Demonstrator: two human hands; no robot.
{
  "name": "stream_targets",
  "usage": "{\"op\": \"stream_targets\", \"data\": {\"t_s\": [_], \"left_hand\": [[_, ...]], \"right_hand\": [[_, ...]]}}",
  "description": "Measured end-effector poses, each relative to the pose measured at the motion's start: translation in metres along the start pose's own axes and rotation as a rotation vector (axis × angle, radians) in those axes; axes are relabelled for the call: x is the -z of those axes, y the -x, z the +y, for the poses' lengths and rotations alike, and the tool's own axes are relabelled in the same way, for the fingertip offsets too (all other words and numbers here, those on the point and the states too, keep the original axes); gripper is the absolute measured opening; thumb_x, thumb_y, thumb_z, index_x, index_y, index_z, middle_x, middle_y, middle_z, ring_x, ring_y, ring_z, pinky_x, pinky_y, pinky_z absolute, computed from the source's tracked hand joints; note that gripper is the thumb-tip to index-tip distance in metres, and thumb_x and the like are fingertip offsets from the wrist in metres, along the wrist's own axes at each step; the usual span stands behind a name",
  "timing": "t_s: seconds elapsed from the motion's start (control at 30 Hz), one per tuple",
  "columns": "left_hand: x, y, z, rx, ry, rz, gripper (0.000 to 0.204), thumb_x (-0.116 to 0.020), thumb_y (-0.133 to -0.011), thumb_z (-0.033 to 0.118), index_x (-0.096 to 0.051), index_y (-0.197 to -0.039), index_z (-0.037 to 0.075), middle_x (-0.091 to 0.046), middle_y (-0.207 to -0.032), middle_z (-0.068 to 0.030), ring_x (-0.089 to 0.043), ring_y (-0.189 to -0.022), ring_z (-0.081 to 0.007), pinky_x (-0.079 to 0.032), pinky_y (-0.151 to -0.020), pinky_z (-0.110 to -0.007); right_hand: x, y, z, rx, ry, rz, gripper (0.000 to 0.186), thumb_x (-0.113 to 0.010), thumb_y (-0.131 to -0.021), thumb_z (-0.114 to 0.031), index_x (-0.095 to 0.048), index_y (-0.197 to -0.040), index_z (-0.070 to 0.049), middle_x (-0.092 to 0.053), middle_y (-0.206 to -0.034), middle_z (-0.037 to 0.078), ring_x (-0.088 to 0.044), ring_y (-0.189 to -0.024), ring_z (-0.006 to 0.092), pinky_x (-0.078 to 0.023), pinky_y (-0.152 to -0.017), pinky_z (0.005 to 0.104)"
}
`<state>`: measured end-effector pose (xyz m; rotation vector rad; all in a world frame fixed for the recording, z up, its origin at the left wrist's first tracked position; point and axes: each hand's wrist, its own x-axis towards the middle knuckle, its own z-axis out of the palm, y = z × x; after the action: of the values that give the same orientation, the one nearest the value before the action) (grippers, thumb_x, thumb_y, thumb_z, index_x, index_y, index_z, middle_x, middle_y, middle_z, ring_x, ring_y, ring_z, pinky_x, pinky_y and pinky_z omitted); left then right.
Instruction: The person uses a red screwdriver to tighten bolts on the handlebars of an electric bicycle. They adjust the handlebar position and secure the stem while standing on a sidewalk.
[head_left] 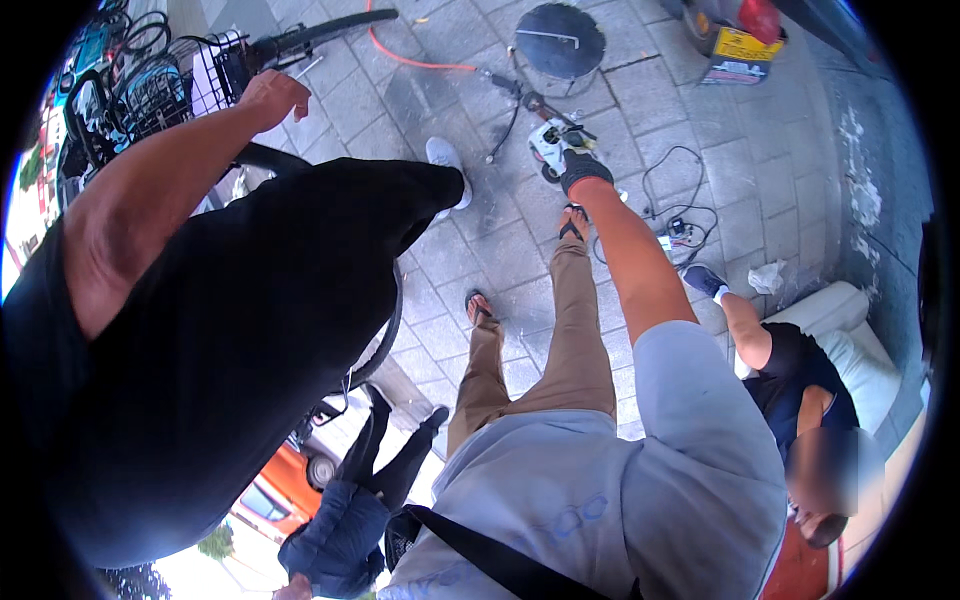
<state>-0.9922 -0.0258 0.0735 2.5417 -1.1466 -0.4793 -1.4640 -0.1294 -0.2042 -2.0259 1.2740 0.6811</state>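
**Bicycle steadied at the saddle end; tool work not yet at the bicycle**

1. Left hand (272, 95): reached out at the end of a bare forearm, knuckles up and fingers curled under, against the bicycle (300, 40) just beside its black saddle (330, 30) and the wire basket (160, 85). Whether the fingers grip a part or only rest on it cannot be told. The right hand is not in view.

2. The bicycle stands at the upper left. Part of its black tyre (392, 310) curves out from behind the wearer's black shirt; the rest of the frame is hidden.

3. A co-worker in a grey top and tan trousers stands on the right. That person's gloved hand (583, 168) grasps a white hand tool (552, 140), held low over the paving (480, 250) and well apart from the bicycle.

4. On the ground: an orange hose (410, 55), a round black disc (560, 40), and loose cables (680, 215) near a seated person (790, 370).

5. Judgement: the bicycle appears held in place, which reads as an early stage. No part is seen removed and no tool touches it, so the main work seems to lie ahead.
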Motion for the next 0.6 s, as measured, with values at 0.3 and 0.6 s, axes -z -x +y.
{"op": "stream_targets", "data": {"t_s": [0.3, 0.6], "left_hand": [[-0.002, -0.034, 0.013, 0.024, -0.018, -0.019, 0.037, -0.061, -0.101, 0.025, -0.063, -0.131, 0.004, -0.073, -0.107, -0.0106, -0.069, -0.081, -0.0178, -0.052, -0.066, -0.030], [-0.035, 0.368, -0.120, 0.379, 0.412, -0.066, 0.036, -0.061, -0.101, 0.024, -0.063, -0.131, 0.003, -0.073, -0.106, -0.0105, -0.069, -0.080, -0.0172, -0.052, -0.066, -0.030]], "right_hand": [[0.016, 0.021, 0.029, 0.009, -0.217, 0.075, 0.037, -0.056, -0.092, -0.035, -0.068, -0.116, -0.009, -0.070, -0.113, 0.023, -0.067, -0.107, 0.0403, -0.052, -0.093, 0.0490], [0.048, 0.170, 0.074, -0.155, -1.230, 0.077, 0.032, -0.062, -0.096, -0.020, -0.065, -0.122, 0.000, -0.063, -0.076, 0.004, -0.059, -0.055, 0.0115, -0.050, -0.048, 0.0284]]}}
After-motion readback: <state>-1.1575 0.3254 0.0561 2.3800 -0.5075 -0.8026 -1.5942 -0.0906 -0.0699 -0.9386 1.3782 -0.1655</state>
